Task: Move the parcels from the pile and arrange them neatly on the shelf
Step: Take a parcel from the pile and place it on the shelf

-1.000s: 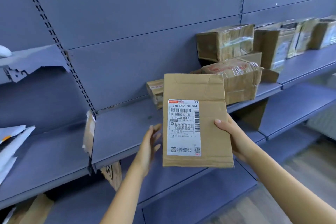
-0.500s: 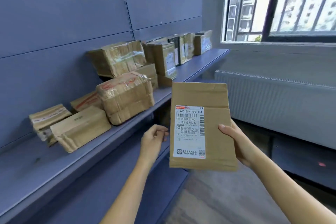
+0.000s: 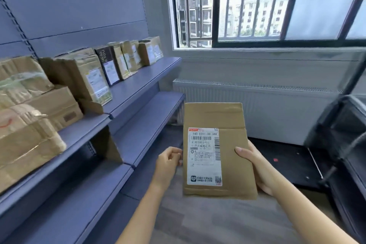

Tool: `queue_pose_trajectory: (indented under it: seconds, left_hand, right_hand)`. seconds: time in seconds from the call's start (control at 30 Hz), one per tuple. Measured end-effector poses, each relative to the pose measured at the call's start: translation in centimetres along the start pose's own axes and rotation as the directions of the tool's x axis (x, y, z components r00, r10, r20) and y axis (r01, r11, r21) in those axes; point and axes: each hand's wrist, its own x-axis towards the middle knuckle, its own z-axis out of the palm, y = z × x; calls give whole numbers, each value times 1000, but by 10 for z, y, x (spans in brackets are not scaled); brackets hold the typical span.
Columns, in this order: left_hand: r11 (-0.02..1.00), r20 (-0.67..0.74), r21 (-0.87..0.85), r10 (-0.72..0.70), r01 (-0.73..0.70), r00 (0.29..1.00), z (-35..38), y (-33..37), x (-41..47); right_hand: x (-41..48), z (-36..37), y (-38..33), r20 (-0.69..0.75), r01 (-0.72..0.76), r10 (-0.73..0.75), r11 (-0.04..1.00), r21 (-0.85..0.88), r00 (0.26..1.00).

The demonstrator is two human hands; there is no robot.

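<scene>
One flat brown parcel (image 3: 231, 121), white barcode label (image 3: 204, 156), gripped by right hand (image 3: 255, 164); left hand (image 3: 168, 164) curled, empty, beside it.

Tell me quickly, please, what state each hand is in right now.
Left hand: fingers curled, holding nothing, just beside the flat cardboard parcel.
Right hand: gripping the flat cardboard parcel by its right edge, thumb on the front.

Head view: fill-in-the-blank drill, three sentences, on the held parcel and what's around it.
1. The right hand grips the flat parcel at its ____ edge.
2. The left hand, fingers curled, sits by the parcel's ____ edge.
3. Below the window runs a white ____.
Missing words: right; left; radiator.
</scene>
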Motion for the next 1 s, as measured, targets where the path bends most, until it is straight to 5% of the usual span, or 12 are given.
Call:
queue_pose_trajectory:
  seconds: [0.53, 0.77, 1.0]
  left_hand:
    - [999, 220, -16, 37, -34, 975, 81, 18, 245]
    - [998, 217, 64, -13, -1, 976, 107, 15, 334]
    - [998, 62, 56, -40, 36, 997, 134, 11, 417]
  right_hand:
    - [187, -96, -16, -188, 8, -1, 999, 34, 982]
    - [279, -130, -28, -216, 13, -12, 1000, 3, 976]
    - [390, -174, -45, -60, -47, 48, 999, 17, 997]
